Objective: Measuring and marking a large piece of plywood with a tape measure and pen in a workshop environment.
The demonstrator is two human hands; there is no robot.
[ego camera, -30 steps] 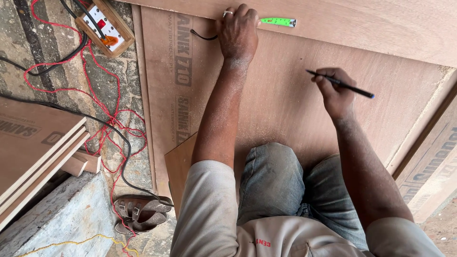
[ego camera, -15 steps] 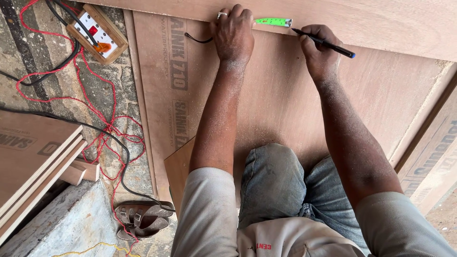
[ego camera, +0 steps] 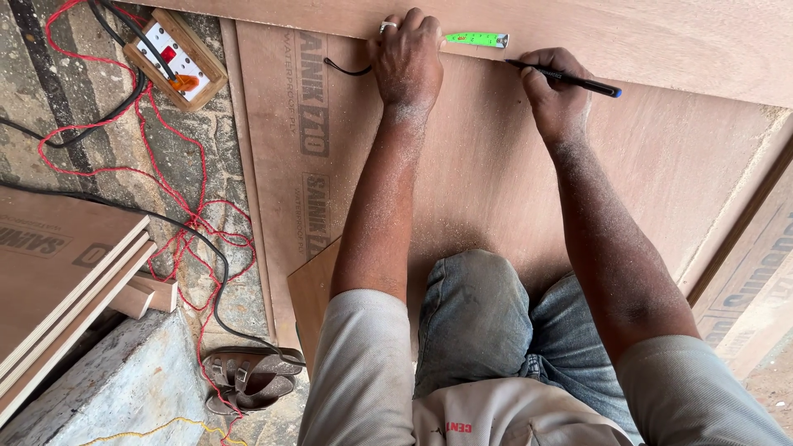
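While I kneel on the large brown plywood sheet, my left hand presses fingers-down on the bright green measuring tape strip along the board's edge, and my right hand grips a black pen with a blue cap, tip near the tape.

Both bare arms reach straight forward from short pale sleeves, elbows nearly locked, forearms dusted with fine powder. The left hand lies palm down, knuckles up, fingers curled over and pressing flat, a ring on one finger near its outer edge. The right hand sits just beside it to the right, well short of touching, wrist bent slightly, fingers pinched closed around a slim black pen with a blue cap that angles out past the knuckles. A bent knee in grey denim shows between the two arms.
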